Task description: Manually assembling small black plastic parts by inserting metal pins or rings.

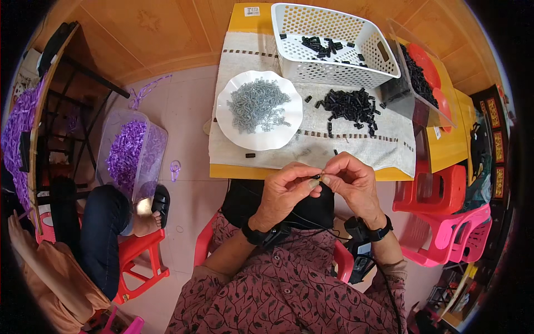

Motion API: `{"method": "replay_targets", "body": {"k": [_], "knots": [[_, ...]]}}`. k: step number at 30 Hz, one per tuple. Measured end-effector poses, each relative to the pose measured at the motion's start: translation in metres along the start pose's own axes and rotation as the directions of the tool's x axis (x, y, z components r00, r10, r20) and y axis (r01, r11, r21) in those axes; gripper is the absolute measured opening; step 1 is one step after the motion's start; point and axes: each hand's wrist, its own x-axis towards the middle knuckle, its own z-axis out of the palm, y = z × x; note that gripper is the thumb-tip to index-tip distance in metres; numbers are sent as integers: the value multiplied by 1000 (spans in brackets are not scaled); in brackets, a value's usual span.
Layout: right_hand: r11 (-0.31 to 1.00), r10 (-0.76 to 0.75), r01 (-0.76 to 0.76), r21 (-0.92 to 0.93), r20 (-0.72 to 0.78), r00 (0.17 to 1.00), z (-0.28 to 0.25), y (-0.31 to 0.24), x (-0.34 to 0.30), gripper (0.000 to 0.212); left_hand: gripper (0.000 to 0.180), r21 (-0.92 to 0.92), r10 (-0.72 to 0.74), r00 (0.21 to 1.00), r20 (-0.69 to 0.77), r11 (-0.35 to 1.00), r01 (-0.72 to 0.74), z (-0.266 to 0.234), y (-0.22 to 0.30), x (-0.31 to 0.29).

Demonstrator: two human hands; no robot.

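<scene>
Just off the table's front edge, my left hand (pixel 289 188) pinches a small black tubular piece (pixel 316 177) between thumb and fingers. The fingertips of my right hand (pixel 350 181) meet it there, closed on something too small to make out. Ahead of my hands lies a heap of short black tubular pieces (pixel 351 107). To its left, a white scalloped plate (pixel 261 143) bears a pile of clear, spring-like small parts (pixel 257 103). One loose black piece (pixel 250 155) lies in front of the plate.
A white perforated basket (pixel 339 72) with some black pieces stands at the back. Right of it is a clear bin (pixel 418 106) of more. At left, a person in jeans (pixel 103 234) sits beside a tub of purple pieces (pixel 125 150). Red and pink stools (pixel 434 192) stand at right.
</scene>
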Motion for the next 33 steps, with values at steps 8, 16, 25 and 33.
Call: {"method": "replay_targets", "body": {"k": [8, 16, 25, 33], "knots": [[922, -60, 92, -377, 96, 994, -10, -10, -2, 9, 21, 148, 30, 998, 58, 988, -38, -5, 1, 0], [972, 232, -222, -79, 145, 962, -18, -3, -8, 14, 17, 185, -95, 964, 248, 982, 50, -8, 10, -1], [902, 367, -385, 194, 125, 922, -11, 16, -17, 10, 15, 4, -243, 945, 217, 969, 248, -8, 7, 2], [936, 346, -347, 57, 21, 938, -16, 19, -15, 7, 18, -8, -237, 968, 76, 971, 239, -9, -9, 3]]}}
